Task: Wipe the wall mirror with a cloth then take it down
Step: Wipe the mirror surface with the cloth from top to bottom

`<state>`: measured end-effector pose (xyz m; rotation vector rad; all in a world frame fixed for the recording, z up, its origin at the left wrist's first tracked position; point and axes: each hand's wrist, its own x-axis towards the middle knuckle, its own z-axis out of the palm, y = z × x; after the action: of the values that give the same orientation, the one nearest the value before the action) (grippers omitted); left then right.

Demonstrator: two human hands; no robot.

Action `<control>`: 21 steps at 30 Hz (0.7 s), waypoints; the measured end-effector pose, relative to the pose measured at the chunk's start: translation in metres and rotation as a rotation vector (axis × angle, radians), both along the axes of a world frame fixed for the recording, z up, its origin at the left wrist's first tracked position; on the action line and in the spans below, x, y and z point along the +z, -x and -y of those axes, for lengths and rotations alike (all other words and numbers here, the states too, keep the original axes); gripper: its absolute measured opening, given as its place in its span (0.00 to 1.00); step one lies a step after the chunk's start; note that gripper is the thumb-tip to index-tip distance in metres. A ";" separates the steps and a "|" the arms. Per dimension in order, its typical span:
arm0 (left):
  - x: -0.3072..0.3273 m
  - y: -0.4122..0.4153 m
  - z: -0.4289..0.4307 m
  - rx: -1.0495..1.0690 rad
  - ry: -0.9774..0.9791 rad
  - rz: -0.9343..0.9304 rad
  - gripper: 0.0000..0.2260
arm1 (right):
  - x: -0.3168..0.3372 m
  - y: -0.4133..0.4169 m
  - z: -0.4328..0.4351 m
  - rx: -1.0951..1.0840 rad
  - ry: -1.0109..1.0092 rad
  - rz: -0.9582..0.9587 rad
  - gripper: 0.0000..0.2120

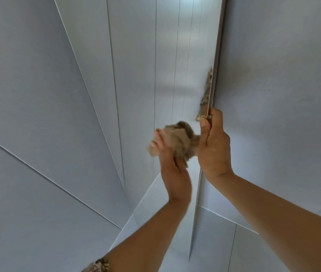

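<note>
The wall mirror (185,55) hangs upright and is seen from a steep angle, its glass reflecting white panels. A thin bronze frame edge (217,55) runs down its right side. My right hand (214,148) is closed around that edge, thumb on the glass side and fingers behind. My left hand (167,160) holds a bunched beige cloth (177,140) pressed against the glass, just left of my right hand; both are motion-blurred. A patterned sleeve's reflection (207,89) shows in the glass above my right hand.
White panelled wall (38,95) with thin seams fills the left. A plain pale wall (283,95) lies right of the mirror. A bit of patterned sleeve (98,266) shows at the bottom edge.
</note>
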<state>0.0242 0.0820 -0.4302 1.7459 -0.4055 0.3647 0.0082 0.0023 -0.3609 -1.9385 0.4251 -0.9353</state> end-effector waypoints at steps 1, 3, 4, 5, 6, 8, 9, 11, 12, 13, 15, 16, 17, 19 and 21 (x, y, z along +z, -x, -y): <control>0.002 -0.014 -0.006 0.064 0.055 -0.116 0.28 | 0.000 -0.001 0.001 0.004 -0.003 0.001 0.12; 0.003 -0.055 -0.025 0.248 0.071 -0.272 0.25 | -0.001 -0.002 0.001 0.003 -0.008 0.016 0.11; 0.002 -0.073 -0.038 0.314 0.033 -0.311 0.24 | -0.002 -0.002 0.000 0.000 -0.006 0.030 0.12; 0.004 -0.086 -0.050 0.338 0.017 -0.365 0.22 | -0.002 -0.002 -0.001 -0.004 -0.005 0.044 0.12; 0.002 -0.099 -0.059 0.384 0.040 -0.418 0.20 | -0.003 -0.003 -0.002 -0.006 -0.008 0.057 0.13; -0.004 -0.129 -0.077 0.469 0.158 -0.488 0.16 | -0.004 -0.003 -0.003 -0.005 -0.017 0.074 0.14; -0.003 -0.145 -0.087 0.496 0.247 -0.534 0.15 | -0.005 -0.004 -0.003 -0.003 -0.021 0.080 0.14; 0.005 -0.167 -0.105 0.529 0.307 -0.628 0.17 | -0.006 -0.003 -0.003 0.004 -0.025 0.087 0.14; 0.004 -0.173 -0.114 0.526 0.267 -0.638 0.18 | -0.006 -0.003 -0.002 0.001 -0.024 0.095 0.14; 0.001 -0.174 -0.119 0.505 0.265 -0.658 0.18 | -0.008 -0.004 -0.002 -0.010 -0.021 0.103 0.14; -0.012 -0.169 -0.120 0.494 0.183 -0.621 0.18 | -0.011 -0.004 -0.002 -0.033 -0.025 0.118 0.14; -0.020 -0.161 -0.116 0.470 0.118 -0.577 0.18 | -0.014 -0.004 -0.003 -0.036 -0.035 0.119 0.14; -0.026 -0.149 -0.109 0.443 0.087 -0.534 0.18 | -0.016 -0.002 -0.003 -0.033 -0.042 0.118 0.14; -0.037 -0.118 -0.088 0.375 0.051 -0.465 0.19 | -0.020 0.002 -0.003 -0.018 -0.048 0.109 0.14; -0.049 -0.080 -0.062 0.285 0.083 -0.426 0.20 | -0.022 0.007 -0.002 -0.004 -0.042 0.093 0.16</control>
<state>0.1042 0.1438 -0.4791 1.7460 0.1638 0.1977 0.0012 0.0041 -0.3826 -1.8487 0.3918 -1.0071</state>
